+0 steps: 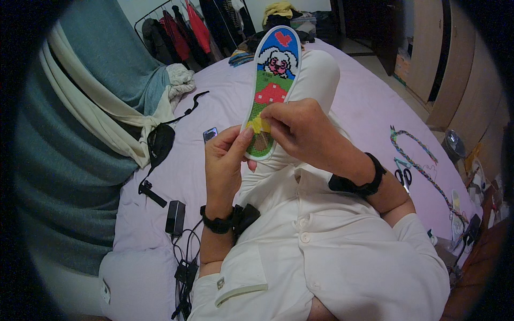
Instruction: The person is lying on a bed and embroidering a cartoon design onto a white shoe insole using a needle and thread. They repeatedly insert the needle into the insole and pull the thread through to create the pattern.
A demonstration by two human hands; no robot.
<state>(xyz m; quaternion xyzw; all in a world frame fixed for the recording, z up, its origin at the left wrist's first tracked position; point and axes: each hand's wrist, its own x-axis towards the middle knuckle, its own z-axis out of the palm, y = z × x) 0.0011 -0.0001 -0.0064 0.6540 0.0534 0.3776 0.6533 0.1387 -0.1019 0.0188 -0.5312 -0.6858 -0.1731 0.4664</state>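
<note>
A cross-stitch shoe insole [277,86] with a white edge leans against my raised leg in white trousers. It shows a red heart, a white animal's face, a red mushroom cap and a yellow patch on green. My left hand [227,160] grips the lower left edge, thumb on the front near the yellow part and fingers behind. My right hand [299,128] is at the right side of the yellow stitches, thumb and index finger pinched together. Whether a needle or thread is between those fingertips cannot be made out.
I sit on a bed with a pink sheet [361,104]. On the left lie a phone [210,135], a black pouch [160,140], a power adapter [175,218] and cables. On the right are scissors [403,177] and a braided bundle of coloured thread [421,170].
</note>
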